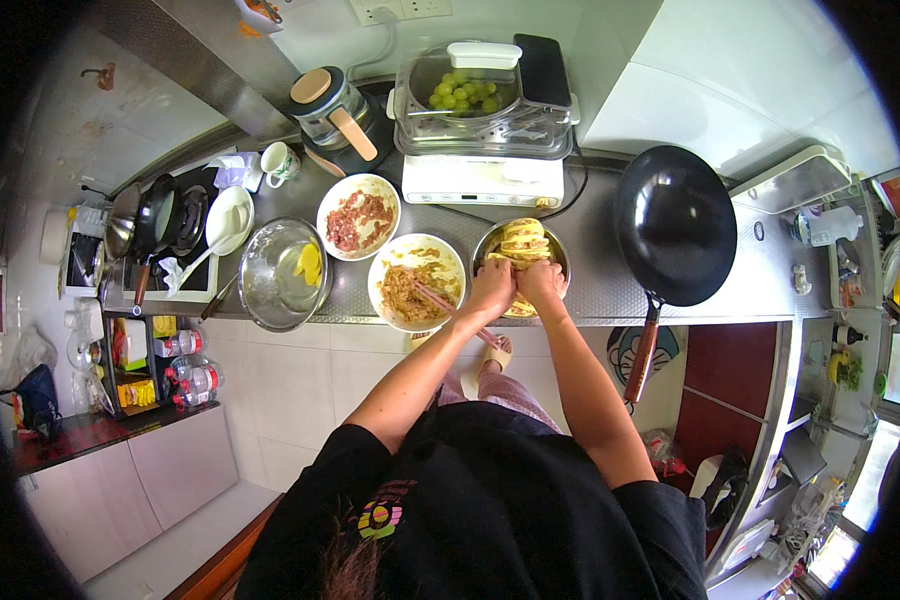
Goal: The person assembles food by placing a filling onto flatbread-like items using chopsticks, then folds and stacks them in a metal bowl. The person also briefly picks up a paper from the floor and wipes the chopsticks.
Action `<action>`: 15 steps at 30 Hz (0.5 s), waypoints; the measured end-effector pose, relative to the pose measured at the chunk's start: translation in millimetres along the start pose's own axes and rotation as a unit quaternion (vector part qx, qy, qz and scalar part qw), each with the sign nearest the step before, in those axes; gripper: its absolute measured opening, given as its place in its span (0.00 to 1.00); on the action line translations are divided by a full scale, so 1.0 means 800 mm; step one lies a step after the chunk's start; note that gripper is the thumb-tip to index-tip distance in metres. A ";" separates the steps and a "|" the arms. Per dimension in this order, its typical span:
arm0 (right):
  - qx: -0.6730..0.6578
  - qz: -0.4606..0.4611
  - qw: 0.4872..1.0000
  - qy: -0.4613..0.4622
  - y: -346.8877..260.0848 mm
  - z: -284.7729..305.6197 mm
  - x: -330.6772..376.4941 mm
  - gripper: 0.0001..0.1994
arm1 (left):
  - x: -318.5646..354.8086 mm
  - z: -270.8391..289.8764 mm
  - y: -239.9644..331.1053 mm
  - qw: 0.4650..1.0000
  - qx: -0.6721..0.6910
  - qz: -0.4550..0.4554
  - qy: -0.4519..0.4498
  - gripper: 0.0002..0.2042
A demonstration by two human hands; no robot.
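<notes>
Both my hands are together over a metal bowl (566, 252) at the counter's front edge, which holds several pale yellow slices (523, 238) with darker edges. My left hand (493, 288) and my right hand (540, 283) have their fingers curled in, closed on one of the pale yellow slices; the fingertips are partly hidden. Left of them stands a white bowl (382, 306) of brownish minced filling (410, 287). Pinkish chopsticks (436, 297) rest in it, passing under my left wrist. Behind it, another white bowl (326, 243) holds pinkish raw minced meat (359, 222).
A large metal bowl (260, 277) with yellow slices stands left, near a white dish with a ladle (230, 222). Behind are a kettle (335, 110) and a white steamer (482, 180) with green grapes on top. A black wok (675, 225) lies right, its handle (645, 350) overhanging the edge.
</notes>
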State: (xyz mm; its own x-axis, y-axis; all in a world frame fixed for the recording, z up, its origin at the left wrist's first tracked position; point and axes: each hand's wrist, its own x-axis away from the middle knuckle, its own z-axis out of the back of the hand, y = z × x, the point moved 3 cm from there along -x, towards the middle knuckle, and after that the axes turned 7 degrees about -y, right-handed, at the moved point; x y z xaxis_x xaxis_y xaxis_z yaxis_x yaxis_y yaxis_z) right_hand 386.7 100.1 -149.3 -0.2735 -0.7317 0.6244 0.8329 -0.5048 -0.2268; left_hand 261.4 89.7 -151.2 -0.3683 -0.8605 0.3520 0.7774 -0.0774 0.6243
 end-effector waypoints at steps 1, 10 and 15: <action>-0.004 -0.011 1.000 -0.024 0.001 0.002 -0.002 0.34 | 0.002 -0.002 0.000 1.000 -0.001 -0.008 0.012 0.15; -0.028 0.008 0.995 -0.094 0.006 0.017 -0.001 0.25 | -0.004 0.005 -0.003 0.997 0.065 -0.014 0.046 0.07; -0.003 0.011 0.994 -0.109 0.005 0.021 0.011 0.23 | -0.003 0.018 -0.002 0.996 0.081 -0.004 0.049 0.06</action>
State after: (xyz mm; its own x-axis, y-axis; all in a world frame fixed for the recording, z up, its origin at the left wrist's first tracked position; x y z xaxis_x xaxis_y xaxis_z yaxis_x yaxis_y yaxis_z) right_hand 395.6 99.0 -132.3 -0.1434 -0.6271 0.7656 0.8345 -0.4925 -0.2470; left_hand 253.8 99.3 -143.0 -0.3160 -0.9059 0.2818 0.6795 -0.0089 0.7336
